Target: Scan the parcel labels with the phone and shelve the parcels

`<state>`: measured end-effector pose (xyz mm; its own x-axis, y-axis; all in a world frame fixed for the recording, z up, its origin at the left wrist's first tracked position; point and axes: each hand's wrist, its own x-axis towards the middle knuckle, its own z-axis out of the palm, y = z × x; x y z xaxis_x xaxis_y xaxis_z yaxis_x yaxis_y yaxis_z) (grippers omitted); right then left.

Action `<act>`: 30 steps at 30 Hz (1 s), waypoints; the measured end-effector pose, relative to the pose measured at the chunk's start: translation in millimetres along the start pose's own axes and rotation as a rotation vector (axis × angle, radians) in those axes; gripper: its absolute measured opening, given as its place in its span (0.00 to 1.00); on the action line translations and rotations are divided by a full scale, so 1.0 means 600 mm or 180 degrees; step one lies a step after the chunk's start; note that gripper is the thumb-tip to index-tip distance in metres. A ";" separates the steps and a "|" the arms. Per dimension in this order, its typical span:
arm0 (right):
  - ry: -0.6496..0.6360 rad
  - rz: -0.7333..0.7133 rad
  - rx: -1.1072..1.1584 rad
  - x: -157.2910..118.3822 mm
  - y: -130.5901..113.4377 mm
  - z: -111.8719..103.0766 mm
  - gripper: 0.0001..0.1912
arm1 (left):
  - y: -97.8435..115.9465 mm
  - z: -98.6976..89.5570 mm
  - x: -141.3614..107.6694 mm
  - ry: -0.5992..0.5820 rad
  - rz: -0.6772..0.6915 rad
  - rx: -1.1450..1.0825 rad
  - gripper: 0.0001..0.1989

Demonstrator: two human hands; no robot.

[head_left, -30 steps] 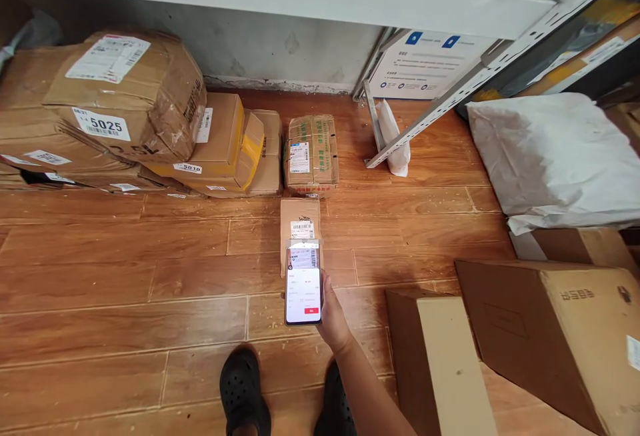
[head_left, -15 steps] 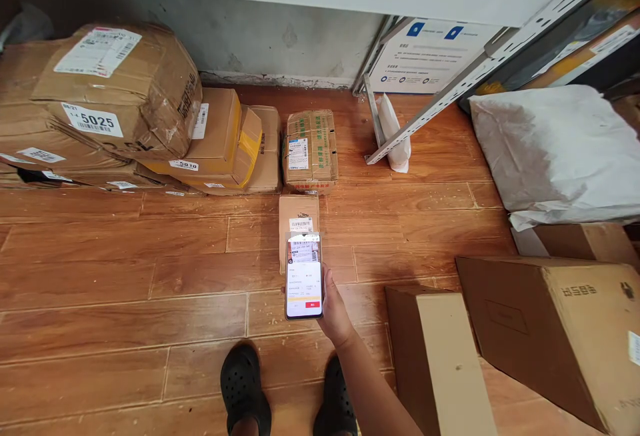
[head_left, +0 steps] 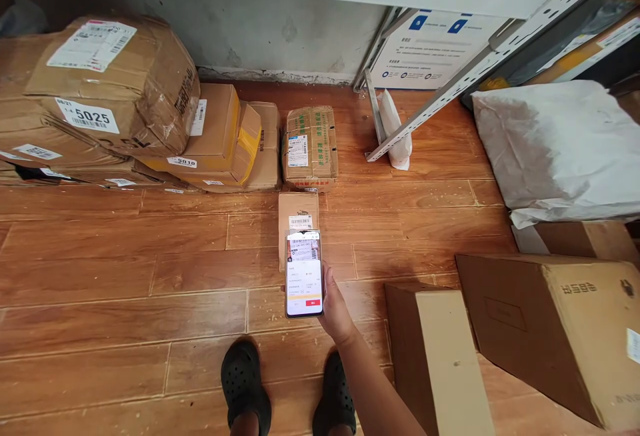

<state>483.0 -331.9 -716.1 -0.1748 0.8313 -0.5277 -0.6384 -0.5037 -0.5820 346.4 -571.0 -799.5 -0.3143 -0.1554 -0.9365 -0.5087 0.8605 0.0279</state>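
Right hand (head_left: 334, 306) wrapped around the phone (head_left: 303, 274), hovering just above the small parcel (head_left: 298, 213) on the floor; probably best held flat and steady over its label.

**Bare forearm and black clogs**

Only a small part of the person is in view. The right hand (head_left: 336, 309) and its forearm (head_left: 373, 389) are bare: no sleeve, no glove and no watch or ring can be seen on them. The forearm is long and slim and leaves the picture at the bottom edge.

Just left of the forearm are two shoes. The left clog (head_left: 246, 386) is black, rounded at the toe, and has many small round holes on its top. The right clog (head_left: 334, 393) is of the same black kind, with similar holes. Behind each clog a bare ankle shows, without a sock.
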 end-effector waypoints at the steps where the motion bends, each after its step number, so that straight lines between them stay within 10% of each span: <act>1: -0.0011 0.0013 0.0013 0.000 0.001 -0.001 0.28 | 0.013 -0.002 0.014 0.0025 0.0012 -0.0026 0.11; 21: -0.0331 0.0289 -0.0107 -0.062 -0.038 0.009 0.36 | 0.028 -0.007 0.073 0.0136 0.0369 -0.0365 0.10; 30: 0.0739 0.0588 0.0176 -0.209 -0.036 0.013 0.51 | 0.061 0.007 0.000 -0.0034 0.0776 -0.0524 0.10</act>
<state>512.9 -423.7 -632.6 -0.1198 0.6476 -0.7525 -0.6526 -0.6225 -0.4319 331.5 -537.6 -800.1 -0.4352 0.0522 -0.8988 -0.5427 0.7813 0.3081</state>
